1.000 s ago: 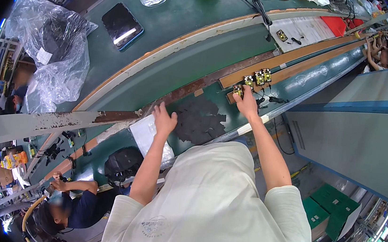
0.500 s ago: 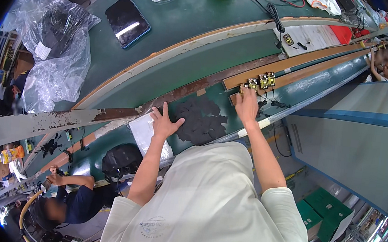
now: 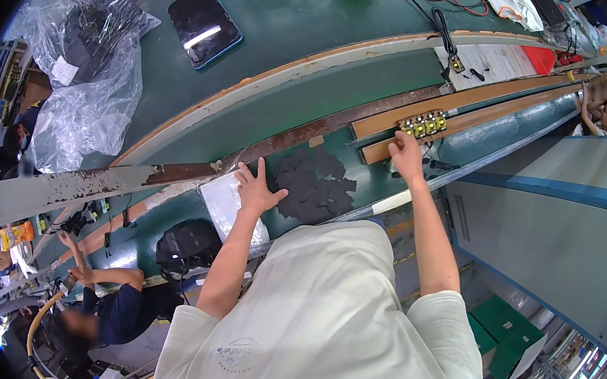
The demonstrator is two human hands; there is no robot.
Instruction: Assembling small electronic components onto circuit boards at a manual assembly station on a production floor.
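Observation:
My left hand [image 3: 257, 189] rests open on the green bench with its fingers spread, its thumb at the edge of a pile of flat black pieces [image 3: 312, 187]. Under its wrist side lies a white plastic sheet or bag [image 3: 231, 208]. My right hand [image 3: 407, 156] is closed, with bent fingertips at the left end of a tight row of small circuit boards [image 3: 426, 125] carrying yellow parts. The boards sit across two brown rails [image 3: 378, 151]. Dark cables [image 3: 436, 163] trail from them beside my right wrist. The fingertips' exact hold is partly hidden.
A tablet or phone [image 3: 203, 27] lies on the raised shelf, near a crumpled clear plastic bag [image 3: 94, 71]. A black bag [image 3: 186, 245] sits left of my left forearm. One co-worker [image 3: 120, 311] works at lower left, another [image 3: 599, 106] at far right.
My right hand has moved right and slightly forward. The circuit boards, looser before, now stand in a closer row farther right. My left hand stays almost in place.

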